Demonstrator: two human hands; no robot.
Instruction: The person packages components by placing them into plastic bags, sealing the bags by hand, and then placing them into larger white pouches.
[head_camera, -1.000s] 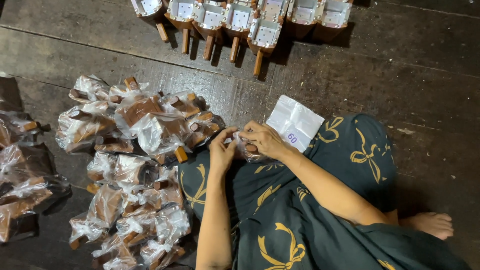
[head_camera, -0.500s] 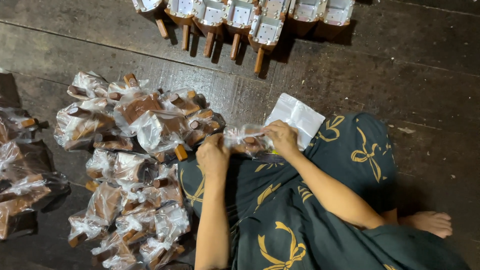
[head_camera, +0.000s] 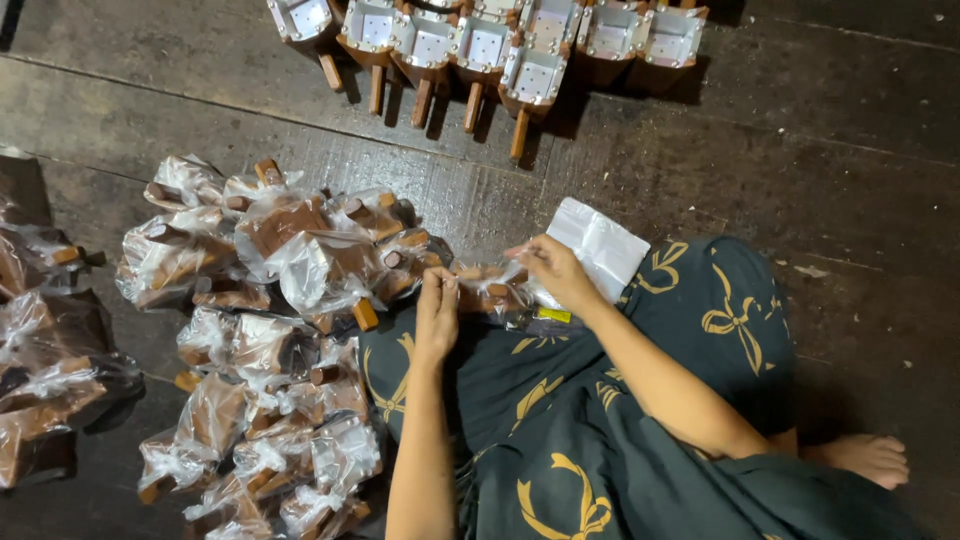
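- Left hand (head_camera: 437, 318): fingertips pinch the near-left end of a small clear plastic bag (head_camera: 492, 287) holding a brown wooden piece; thumb pressed against the film.
- Right hand (head_camera: 556, 272): fingers closed on the bag's opposite end, so the bag hangs stretched between both grips above the lap.
- Handling judgement: the film looks thin, soft and slippery and likely to crumple or tear if pulled hard; the wooden piece inside appears rigid and light. Best held at the bag's mouth or around the hard piece itself.
- Just beyond the right grip: a flat stack of white empty bags (head_camera: 600, 245) on the dark patterned cloth (head_camera: 640, 400).
- Left of the left grip: a heap of bagged wooden pieces (head_camera: 270, 330) on the plank floor (head_camera: 800, 130).
- Well beyond both grips: a row of unbagged wooden pieces with white-lined hollows (head_camera: 480, 45).
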